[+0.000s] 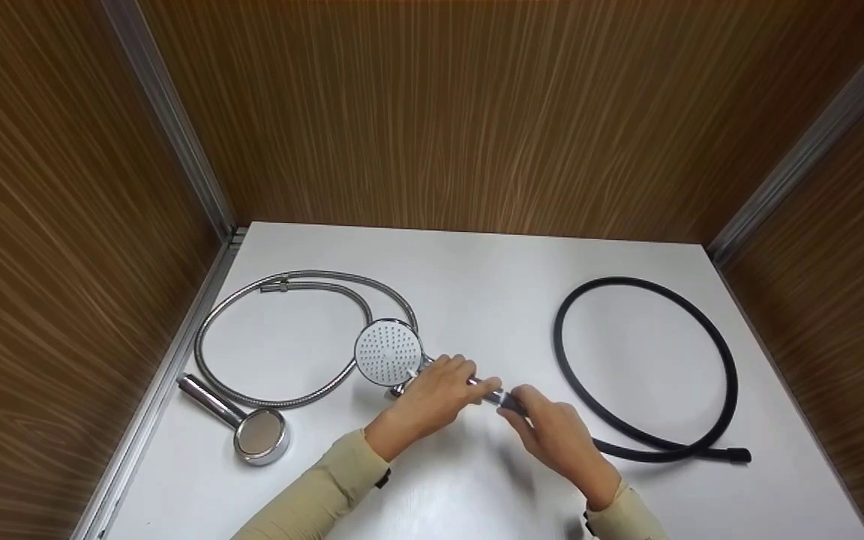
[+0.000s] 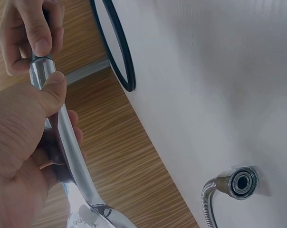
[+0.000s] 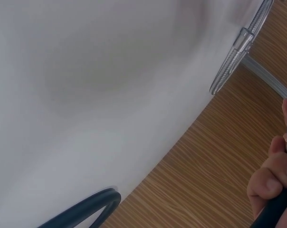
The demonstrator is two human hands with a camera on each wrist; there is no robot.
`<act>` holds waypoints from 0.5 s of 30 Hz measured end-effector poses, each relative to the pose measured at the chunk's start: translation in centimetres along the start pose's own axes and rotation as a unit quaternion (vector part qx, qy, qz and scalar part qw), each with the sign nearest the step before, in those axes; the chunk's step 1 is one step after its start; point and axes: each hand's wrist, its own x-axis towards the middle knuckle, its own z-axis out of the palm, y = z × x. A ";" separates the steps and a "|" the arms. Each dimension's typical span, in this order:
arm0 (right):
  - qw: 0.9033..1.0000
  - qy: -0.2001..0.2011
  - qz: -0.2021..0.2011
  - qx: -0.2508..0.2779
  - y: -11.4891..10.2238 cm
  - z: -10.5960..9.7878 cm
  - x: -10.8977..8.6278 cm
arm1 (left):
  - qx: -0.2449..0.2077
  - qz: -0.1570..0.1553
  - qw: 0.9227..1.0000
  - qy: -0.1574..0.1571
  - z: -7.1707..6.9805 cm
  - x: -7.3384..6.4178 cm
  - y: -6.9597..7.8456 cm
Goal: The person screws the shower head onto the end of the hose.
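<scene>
Metal hose [image 1: 198,351]: laid in loose loops on the left of the counter.
Small chrome shower head [image 1: 261,435]: placed close to the hose, its handle angled toward the far left.
Counter [image 1: 492,292]: surfaced in white.
Wood-grain panels [image 1: 447,112]: stood behind and at both sides.
Metal rails [image 1: 171,112]: fitted where panels are met.

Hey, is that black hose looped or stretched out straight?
Looped: the black hose curves round into a ring on the white table and crosses itself near its free end; the right hand grips the other end.
</scene>
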 end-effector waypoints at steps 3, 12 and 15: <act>1.000 0.003 -0.005 0.002 0.0 0.0 0.0 | 0.000 -0.002 1.000 -0.003 0.0 0.0 0.1; 1.000 -0.020 0.013 -0.006 -0.1 -0.1 0.0 | 0.000 -0.001 1.000 -0.004 0.1 0.0 0.1; 0.998 -0.042 0.035 -0.003 -0.2 -0.1 0.0 | 0.002 0.002 1.000 0.003 0.1 0.1 0.1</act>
